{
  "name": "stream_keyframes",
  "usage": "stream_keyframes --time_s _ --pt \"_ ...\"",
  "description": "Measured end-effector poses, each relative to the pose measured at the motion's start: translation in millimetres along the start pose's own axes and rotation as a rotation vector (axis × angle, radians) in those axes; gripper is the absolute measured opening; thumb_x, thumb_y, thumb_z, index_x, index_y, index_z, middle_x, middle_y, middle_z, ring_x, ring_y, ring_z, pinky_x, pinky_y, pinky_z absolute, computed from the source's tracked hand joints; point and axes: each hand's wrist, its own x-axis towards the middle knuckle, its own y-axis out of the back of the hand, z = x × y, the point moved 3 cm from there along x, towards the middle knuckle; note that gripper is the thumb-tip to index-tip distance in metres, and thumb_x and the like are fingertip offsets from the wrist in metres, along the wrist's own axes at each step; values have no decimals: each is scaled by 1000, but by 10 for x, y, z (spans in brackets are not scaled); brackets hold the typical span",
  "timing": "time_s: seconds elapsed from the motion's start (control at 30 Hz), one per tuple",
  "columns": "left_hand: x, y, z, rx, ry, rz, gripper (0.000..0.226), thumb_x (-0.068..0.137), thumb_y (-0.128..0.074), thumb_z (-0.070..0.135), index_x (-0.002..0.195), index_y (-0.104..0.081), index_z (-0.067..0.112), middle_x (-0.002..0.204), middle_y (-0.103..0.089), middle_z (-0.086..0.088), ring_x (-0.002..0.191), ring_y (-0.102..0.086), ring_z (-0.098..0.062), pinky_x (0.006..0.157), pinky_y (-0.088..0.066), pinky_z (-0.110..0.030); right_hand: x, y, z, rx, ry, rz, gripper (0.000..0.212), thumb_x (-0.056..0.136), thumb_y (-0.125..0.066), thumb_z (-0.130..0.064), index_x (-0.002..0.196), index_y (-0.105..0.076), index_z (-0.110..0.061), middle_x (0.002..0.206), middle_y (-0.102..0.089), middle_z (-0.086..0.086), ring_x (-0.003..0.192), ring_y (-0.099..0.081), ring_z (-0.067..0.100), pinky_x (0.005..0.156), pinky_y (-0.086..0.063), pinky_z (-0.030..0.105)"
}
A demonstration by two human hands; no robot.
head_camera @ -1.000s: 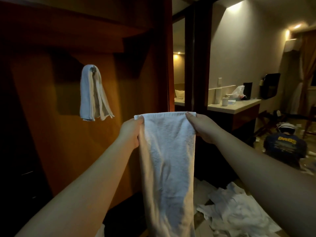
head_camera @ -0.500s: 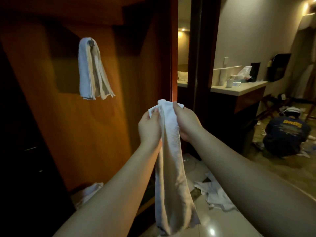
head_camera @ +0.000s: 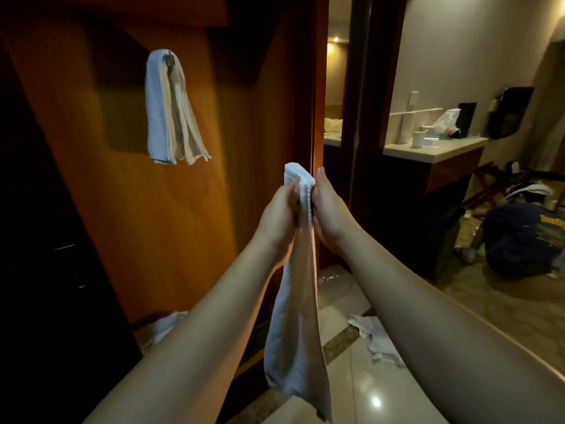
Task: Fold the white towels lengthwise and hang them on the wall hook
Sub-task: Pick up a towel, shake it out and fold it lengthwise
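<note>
A white towel (head_camera: 295,325) hangs straight down in front of me, folded lengthwise into a narrow strip. My left hand (head_camera: 279,214) and my right hand (head_camera: 328,209) press together on its top edge, one on each side. On the wooden wall up to the left, folded white towels (head_camera: 166,108) hang from a small dark wall hook (head_camera: 168,59). The held towel is below and to the right of that hook, well apart from it.
More white towels lie on the tiled floor at the right (head_camera: 377,338) and by the wall's foot (head_camera: 166,325). A dark door frame (head_camera: 360,117) stands behind my hands. A counter (head_camera: 434,151) with cups is at the right, and a person (head_camera: 522,237) crouches on the floor beyond it.
My hands have come together, folding the spread towel in half lengthwise into a narrow strip. The view has dropped slightly.
</note>
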Motion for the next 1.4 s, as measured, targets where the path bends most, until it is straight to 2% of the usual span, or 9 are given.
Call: stream_keyframes --time_s 0.1,0.3,0.43,0.57,0.7,0.87,1.1,1.27,1.4 --pt "-59 52 155 76 48 -14 44 108 -36 32 143 -48 9 137 -58 -15 129 -55 -23 110 -43 -41 -19 42 76 -54 44 -82 54 85 -46 -54 128 -60 -25 125 -64 9 123 -57 24 116 -36 53" --pt "-107 105 310 288 122 -87 49 107 -37 35 139 -47 0 130 -58 -21 118 -57 -21 105 -43 -33 -97 -96 91 -420 171 -186 67 97 -60 -14 156 -30 -25 135 -60 5 125 -58 18 110 -44 37" --pt "-30 100 297 398 145 -92 45 105 -40 40 136 -48 9 102 -56 -3 91 -51 -7 75 -37 -21 -125 -101 205 -491 91 48 48 104 -53 -28 147 -43 -10 140 -56 11 128 -55 29 92 -43 28" --pt "28 233 286 398 53 -7 42 106 -38 39 127 -63 14 118 -57 4 109 -51 -10 95 -30 -32 -54 -45 197 -488 158 71 27 106 -46 -27 123 -63 -15 107 -70 11 104 -67 29 89 -55 44" --pt "53 561 162 249 -175 300 16 99 -57 28 105 -67 18 109 -68 0 106 -64 -20 83 -49 -28 -39 87 164 -159 90 30 31 104 -52 -38 122 -66 -17 113 -74 10 108 -70 28 103 -51 54" --pt "97 638 -178 133 87 24 84 72 -79 59 141 -49 23 133 -63 1 125 -55 -21 114 -36 -49 13 170 -95 54 74 -110 32 104 -49 -40 114 -65 -14 111 -75 14 107 -71 33 92 -57 46" --pt "168 484 -276 23 108 -198 32 69 -87 42 95 -80 24 110 -75 -6 104 -72 -25 88 -56 -43 166 402 -328 61 71 -96 49 94 -58 -56 118 -66 -14 109 -76 10 104 -73 29 93 -58 48" --pt "224 324 -91 -98 141 -157 42 82 -81 30 116 -69 9 110 -75 -11 100 -73 -28 73 -60 -37 229 663 90 335 -84 -224 77 76 -62 -80 131 -67 -26 134 -66 11 123 -63 33 98 -54 51" --pt "310 268 27 -231 250 1 39 84 -77 18 116 -65 0 100 -77 -15 88 -75 -32 65 -62 -42 137 686 677 497 -224 -360 81 73 -68 -72 129 -70 -14 131 -67 16 122 -64 30 90 -58 42"
